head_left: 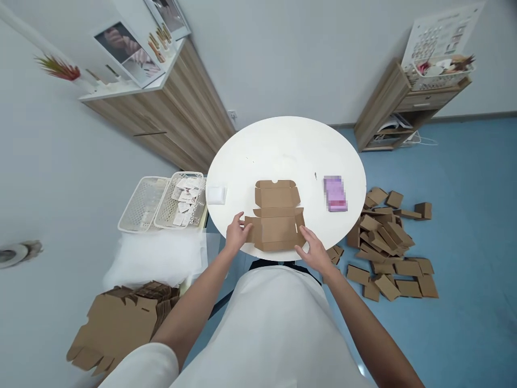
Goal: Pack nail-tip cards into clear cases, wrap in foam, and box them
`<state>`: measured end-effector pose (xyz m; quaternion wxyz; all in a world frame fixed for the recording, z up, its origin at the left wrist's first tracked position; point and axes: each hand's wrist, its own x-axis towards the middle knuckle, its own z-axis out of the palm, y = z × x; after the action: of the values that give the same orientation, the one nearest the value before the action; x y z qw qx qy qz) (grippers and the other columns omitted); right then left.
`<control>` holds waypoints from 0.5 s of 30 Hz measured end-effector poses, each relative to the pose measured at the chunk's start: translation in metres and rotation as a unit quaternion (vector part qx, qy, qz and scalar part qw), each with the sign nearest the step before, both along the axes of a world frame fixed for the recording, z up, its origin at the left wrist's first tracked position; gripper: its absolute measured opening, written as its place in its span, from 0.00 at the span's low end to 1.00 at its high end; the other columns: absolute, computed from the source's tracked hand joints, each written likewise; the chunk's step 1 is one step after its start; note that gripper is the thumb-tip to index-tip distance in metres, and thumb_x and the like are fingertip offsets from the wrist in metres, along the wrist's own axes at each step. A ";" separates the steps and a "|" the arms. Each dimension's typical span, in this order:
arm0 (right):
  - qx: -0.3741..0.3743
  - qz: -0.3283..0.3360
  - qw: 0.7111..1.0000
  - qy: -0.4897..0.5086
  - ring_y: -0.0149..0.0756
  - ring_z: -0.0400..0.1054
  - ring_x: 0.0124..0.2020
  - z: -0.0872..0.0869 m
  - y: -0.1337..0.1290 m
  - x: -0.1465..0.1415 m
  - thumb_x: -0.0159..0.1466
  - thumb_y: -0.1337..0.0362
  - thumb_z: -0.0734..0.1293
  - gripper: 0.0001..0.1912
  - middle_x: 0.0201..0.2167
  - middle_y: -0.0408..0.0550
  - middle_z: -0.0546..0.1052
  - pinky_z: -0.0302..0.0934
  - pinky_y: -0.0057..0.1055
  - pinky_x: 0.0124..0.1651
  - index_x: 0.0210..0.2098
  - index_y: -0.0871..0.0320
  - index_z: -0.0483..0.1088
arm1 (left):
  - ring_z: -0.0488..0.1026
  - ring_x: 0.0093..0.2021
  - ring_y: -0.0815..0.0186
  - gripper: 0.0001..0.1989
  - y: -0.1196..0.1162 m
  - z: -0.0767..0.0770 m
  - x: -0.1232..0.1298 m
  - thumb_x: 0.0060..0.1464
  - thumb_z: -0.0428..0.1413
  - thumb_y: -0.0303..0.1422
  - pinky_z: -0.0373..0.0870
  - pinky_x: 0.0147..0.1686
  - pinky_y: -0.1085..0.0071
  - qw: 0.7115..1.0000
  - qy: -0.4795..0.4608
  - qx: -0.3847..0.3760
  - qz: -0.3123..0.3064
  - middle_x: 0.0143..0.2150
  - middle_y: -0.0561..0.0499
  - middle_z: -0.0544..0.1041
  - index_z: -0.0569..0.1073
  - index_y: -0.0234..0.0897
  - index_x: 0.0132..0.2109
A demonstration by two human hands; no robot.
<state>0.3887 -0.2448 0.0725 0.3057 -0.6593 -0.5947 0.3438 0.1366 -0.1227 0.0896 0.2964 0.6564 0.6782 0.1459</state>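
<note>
A brown cardboard box [278, 230], partly folded, lies on the white round table [283, 143] in front of me. Its lid panel lies spread toward the far side, and the right side flap is tilted up. My left hand [237, 234] grips the left side flap, thumb on the near side of its edge. At the right, my right hand [315, 251] has its fingers against the raised flap and its thumb by the front corner. To the left on the tabletop is a small white packet [216, 195]; a pixelated purple item [335, 193] sits at the right.
Left of the table stand white baskets [142, 203], one with small packets, and a pile of translucent sheets [155, 258]. Flat cardboard blanks [117, 326] are stacked nearer. Many folded boxes [388, 237] lie on the blue floor at right. Wooden cabinets [189, 102] stand behind.
</note>
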 end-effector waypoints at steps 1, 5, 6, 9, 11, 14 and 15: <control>-0.004 -0.007 1.000 0.006 0.41 0.51 0.60 0.000 0.001 -0.002 0.56 0.61 0.61 0.32 0.59 0.52 0.58 0.48 0.42 0.60 0.60 0.57 0.51 | 0.73 0.31 0.66 0.28 0.003 -0.002 0.001 0.49 0.54 0.39 0.67 0.34 0.69 1.000 0.004 -0.008 -0.008 0.38 0.47 0.74 0.58 0.38 0.57; -0.036 -0.044 0.998 0.034 0.42 0.52 0.59 -0.001 0.005 -0.007 0.56 0.60 0.62 0.32 0.59 0.52 0.58 0.49 0.43 0.59 0.59 0.56 0.53 | 0.73 0.32 0.65 0.28 0.013 -0.014 -0.002 0.50 0.54 0.39 0.68 0.34 0.68 0.998 0.024 -0.040 -0.031 0.40 0.46 0.74 0.58 0.38 0.57; -0.047 -0.052 0.997 0.044 0.42 0.53 0.59 -0.001 0.005 -0.008 0.56 0.59 0.62 0.32 0.59 0.51 0.59 0.50 0.43 0.59 0.59 0.55 0.53 | 0.73 0.32 0.65 0.28 0.015 -0.017 -0.005 0.50 0.54 0.38 0.68 0.35 0.67 0.998 0.026 -0.046 -0.033 0.40 0.46 0.74 0.58 0.38 0.56; -0.078 -0.077 0.991 0.073 0.42 0.53 0.58 0.000 0.009 -0.009 0.56 0.57 0.62 0.31 0.58 0.50 0.59 0.51 0.42 0.58 0.58 0.54 0.54 | 0.73 0.32 0.64 0.27 0.024 -0.025 -0.013 0.49 0.54 0.38 0.68 0.35 0.67 0.998 0.009 -0.059 -0.028 0.41 0.45 0.73 0.59 0.37 0.55; -0.092 -0.094 0.988 0.082 0.41 0.53 0.58 0.002 0.014 -0.009 0.56 0.55 0.62 0.31 0.58 0.49 0.59 0.51 0.42 0.58 0.58 0.52 0.54 | 0.73 0.32 0.65 0.25 0.032 -0.029 -0.018 0.50 0.53 0.38 0.68 0.36 0.67 0.997 -0.018 -0.065 -0.024 0.41 0.46 0.73 0.59 0.37 0.55; -0.112 -0.118 0.984 0.077 0.40 0.53 0.58 0.005 0.025 -0.011 0.56 0.55 0.62 0.31 0.58 0.49 0.59 0.51 0.42 0.58 0.57 0.51 0.54 | 0.74 0.32 0.66 0.24 0.044 -0.031 -0.025 0.51 0.51 0.36 0.69 0.36 0.67 0.996 -0.061 -0.069 -0.020 0.43 0.45 0.73 0.59 0.37 0.55; -0.120 -0.126 0.982 0.069 0.40 0.52 0.58 0.006 0.029 -0.012 0.55 0.55 0.63 0.31 0.58 0.49 0.58 0.51 0.42 0.58 0.57 0.52 0.54 | 0.74 0.34 0.65 0.24 0.047 -0.030 -0.026 0.52 0.51 0.35 0.69 0.37 0.67 0.996 -0.066 -0.059 -0.022 0.45 0.44 0.72 0.59 0.36 0.55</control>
<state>0.3772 -0.2158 0.0786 0.3053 -0.7354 -0.4388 0.4164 0.1104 -0.0761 0.0593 0.3819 0.6417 0.6499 0.1416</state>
